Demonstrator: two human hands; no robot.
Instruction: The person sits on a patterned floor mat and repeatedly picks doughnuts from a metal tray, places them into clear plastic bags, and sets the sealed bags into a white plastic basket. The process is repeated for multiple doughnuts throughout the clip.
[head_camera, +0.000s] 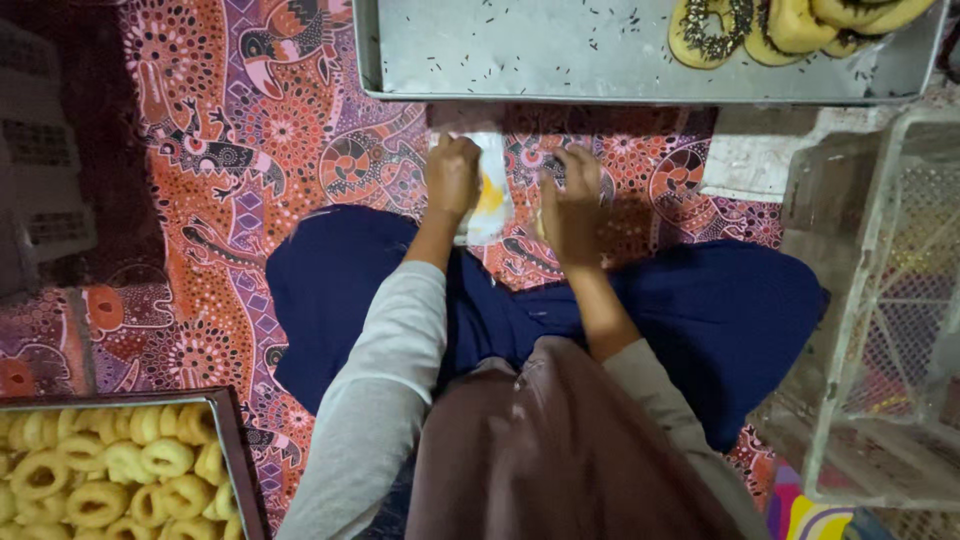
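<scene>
While both hands pinch it, left grip (452, 175) & right grip (573, 195), clear bag (492, 190) shows yellow inside.

Purple-and-orange mat (250, 150) everywhere, busy with dotted lizard and swirl motifs in black, white and red. Dark navy trousers (720, 310) across it, grey sleeves (390, 370), brown cloth over the lap. The wrapper (490, 195) looks white with a yellow-orange patch, though it's blurred. Grey metal tray (520, 50) speckled with dark sprinkles; pale yellow rings (100, 470) fill the dark-rimmed tray.
</scene>
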